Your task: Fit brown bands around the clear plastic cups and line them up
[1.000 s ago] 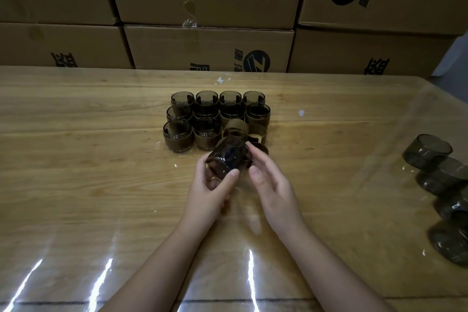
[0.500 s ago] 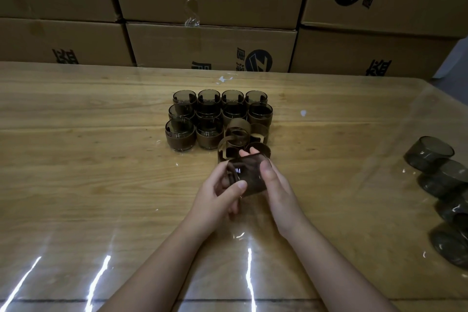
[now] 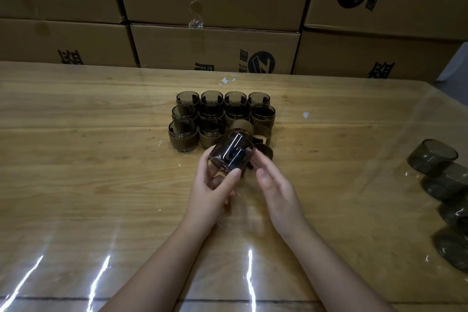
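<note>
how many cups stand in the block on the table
10: back row four, middle row four, front row two, at its left. The held cup may hide more.

I get single view: head-worn wide-angle, high over near edge of table, facing forward and down. Cup block sits just above frame centre, at close range. Left hand and right hand enter from bottom edge and meet at held cup, camera side of cup block. Carton wall fills top band beyond cup block. Loose cups clipped at frame edge, well right of cup block.
</note>
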Motion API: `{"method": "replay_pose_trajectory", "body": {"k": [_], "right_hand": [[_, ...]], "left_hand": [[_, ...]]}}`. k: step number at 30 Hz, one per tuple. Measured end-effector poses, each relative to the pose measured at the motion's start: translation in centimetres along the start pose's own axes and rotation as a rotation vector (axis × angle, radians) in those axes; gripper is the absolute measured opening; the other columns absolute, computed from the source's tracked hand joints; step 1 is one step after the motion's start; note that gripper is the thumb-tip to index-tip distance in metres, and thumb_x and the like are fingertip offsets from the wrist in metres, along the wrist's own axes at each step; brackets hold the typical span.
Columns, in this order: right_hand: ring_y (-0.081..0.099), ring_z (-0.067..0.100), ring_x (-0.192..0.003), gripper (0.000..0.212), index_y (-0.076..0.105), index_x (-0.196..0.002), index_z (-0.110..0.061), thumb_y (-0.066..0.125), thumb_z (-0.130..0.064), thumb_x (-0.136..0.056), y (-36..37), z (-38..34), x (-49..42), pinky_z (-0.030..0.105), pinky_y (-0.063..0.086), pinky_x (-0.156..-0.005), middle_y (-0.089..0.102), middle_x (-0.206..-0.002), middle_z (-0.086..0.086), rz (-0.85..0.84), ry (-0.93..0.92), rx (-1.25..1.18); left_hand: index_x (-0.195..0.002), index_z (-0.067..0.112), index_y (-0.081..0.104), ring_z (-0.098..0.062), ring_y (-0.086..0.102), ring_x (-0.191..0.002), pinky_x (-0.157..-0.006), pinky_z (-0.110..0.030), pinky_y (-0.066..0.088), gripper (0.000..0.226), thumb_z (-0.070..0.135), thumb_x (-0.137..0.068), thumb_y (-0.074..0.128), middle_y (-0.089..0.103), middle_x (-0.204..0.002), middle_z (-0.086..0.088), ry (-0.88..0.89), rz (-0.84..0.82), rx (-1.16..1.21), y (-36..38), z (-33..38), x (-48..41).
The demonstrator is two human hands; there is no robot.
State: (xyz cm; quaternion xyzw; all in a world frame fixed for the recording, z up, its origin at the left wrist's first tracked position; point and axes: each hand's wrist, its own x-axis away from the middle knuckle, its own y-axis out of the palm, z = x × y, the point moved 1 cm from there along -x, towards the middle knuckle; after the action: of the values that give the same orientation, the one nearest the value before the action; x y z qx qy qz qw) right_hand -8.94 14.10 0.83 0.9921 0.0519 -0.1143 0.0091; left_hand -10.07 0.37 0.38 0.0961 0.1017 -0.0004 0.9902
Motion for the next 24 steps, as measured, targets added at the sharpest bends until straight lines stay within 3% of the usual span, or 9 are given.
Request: {"method": "replay_pose_trajectory", "body": {"k": [2, 5, 9, 14, 18, 22, 24], "right_hand": [[0.047, -0.003, -0.129, 0.056, 0.046, -0.139, -0.019, 0.054, -0.039, -0.088, 0.0, -0.1, 0.0, 0.01, 0.037, -0.1, 0.053, -0.139, -0.01, 0.032, -0.022, 0.003], [0.045, -0.002, -0.131, 0.055, 0.048, -0.133, -0.03, 0.053, -0.051, -0.083, -0.1, -0.4, 0.1, 0.015, 0.036, -0.106, 0.053, -0.138, -0.014, 0.079, -0.073, 0.056], [0.042, 0.002, -0.135, 0.048, 0.05, -0.132, -0.031, 0.051, -0.047, -0.087, 0.0, -0.7, 0.2, 0.023, 0.034, -0.111, 0.051, -0.143, -0.012, 0.097, -0.141, 0.115], [0.043, -0.002, -0.133, 0.051, 0.053, -0.134, -0.025, 0.05, -0.046, -0.087, -0.3, -1.1, 0.2, 0.011, 0.035, -0.104, 0.053, -0.14, -0.014, 0.111, -0.144, 0.096], [0.049, -0.005, -0.126, 0.059, 0.053, -0.136, -0.017, 0.049, -0.047, -0.085, -0.4, -1.1, 0.2, 0.007, 0.039, -0.096, 0.057, -0.134, -0.016, 0.081, -0.111, 0.041], [0.05, -0.002, -0.126, 0.065, 0.05, -0.135, -0.023, 0.048, -0.057, -0.079, -0.4, -0.9, 0.0, 0.011, 0.04, -0.097, 0.057, -0.136, -0.01, 0.029, -0.035, 0.007], [0.051, -0.004, -0.125, 0.072, 0.049, -0.138, -0.021, 0.046, -0.06, -0.078, -0.2, -0.8, 0.0, 0.009, 0.04, -0.096, 0.057, -0.135, -0.011, 0.003, -0.003, 0.013]], "left_hand": [[-0.121, 0.034, 0.047, -0.005, 0.054, -0.057, -0.046, -0.014, 0.042, 0.053, 0.02, -0.075, 0.071, 0.068, -0.093, 0.01, 0.01, 0.014, -0.007, 0.2, 0.1, 0.1], [-0.12, 0.033, 0.048, -0.008, 0.051, -0.057, -0.046, -0.015, 0.041, 0.053, 0.024, -0.076, 0.077, 0.066, -0.095, 0.007, 0.031, 0.042, -0.04, 0.3, 0.1, 0.2], [-0.117, 0.032, 0.05, -0.006, 0.051, -0.055, -0.048, -0.014, 0.041, 0.053, 0.033, -0.068, 0.07, 0.067, -0.087, 0.013, 0.012, 0.05, -0.082, 0.2, 0.1, 0.1], [-0.106, 0.033, 0.058, 0.003, 0.058, -0.058, -0.054, -0.011, 0.044, 0.042, 0.051, -0.072, 0.076, 0.065, -0.07, 0.021, -0.017, -0.029, -0.185, 0.2, -0.2, 0.2], [-0.098, 0.033, 0.062, -0.001, 0.054, -0.048, -0.053, -0.022, 0.048, 0.035, 0.052, -0.068, 0.066, 0.058, -0.052, 0.01, -0.03, -0.121, -0.218, 0.2, -0.4, 0.5], [-0.098, 0.031, 0.062, -0.004, 0.051, -0.041, -0.044, -0.017, 0.042, 0.037, 0.051, -0.066, 0.063, 0.055, -0.051, 0.002, -0.048, -0.173, -0.162, 0.1, -0.3, 0.5], [-0.1, 0.026, 0.062, -0.009, 0.049, -0.039, -0.044, -0.016, 0.04, 0.041, 0.051, -0.068, 0.063, 0.054, -0.053, -0.014, -0.036, -0.184, -0.121, 0.0, -0.3, 0.5]]}}
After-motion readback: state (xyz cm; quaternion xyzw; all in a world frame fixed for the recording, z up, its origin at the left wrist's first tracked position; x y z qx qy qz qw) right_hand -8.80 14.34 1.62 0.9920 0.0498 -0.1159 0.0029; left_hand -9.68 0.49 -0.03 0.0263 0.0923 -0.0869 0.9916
